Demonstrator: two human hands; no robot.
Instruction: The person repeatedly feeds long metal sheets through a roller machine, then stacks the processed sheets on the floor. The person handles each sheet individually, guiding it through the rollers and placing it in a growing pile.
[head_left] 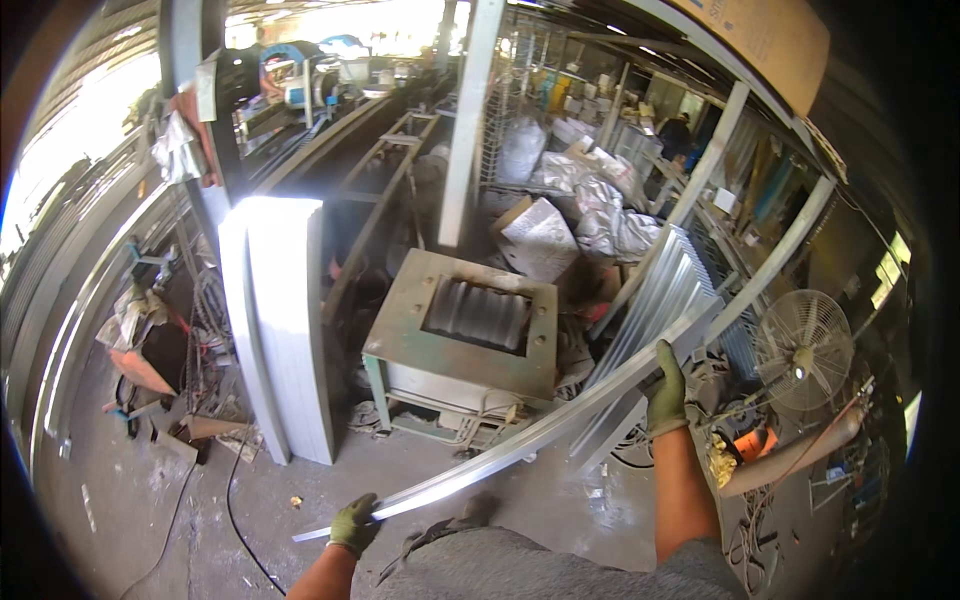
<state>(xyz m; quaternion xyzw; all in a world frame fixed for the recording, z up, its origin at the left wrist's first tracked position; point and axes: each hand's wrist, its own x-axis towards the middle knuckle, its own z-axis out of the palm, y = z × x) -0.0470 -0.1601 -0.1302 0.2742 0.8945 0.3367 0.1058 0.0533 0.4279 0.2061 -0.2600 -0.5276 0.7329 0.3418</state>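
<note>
The left hand (353, 522) curls around a long metal strip (560, 422) near its left end; the right hand (667, 395) clasps it farther along. Just beyond stands a boxy roller machine (400, 325), between upright metal channels (290, 340) and a fan (803, 355); silvery sacks (600, 215) lie behind.

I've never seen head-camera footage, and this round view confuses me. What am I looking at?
There's no robot here. This single picture comes from a wide camera on a person's head, looking down, so straight edges bend near the rim. The gloved left hand and right hand are that person's own, together holding one long metal bar. Ahead is a metal stand with an opening in its top. More metal bars stand upright to its left; a fan is at the right. Cables lie on the floor.
</note>
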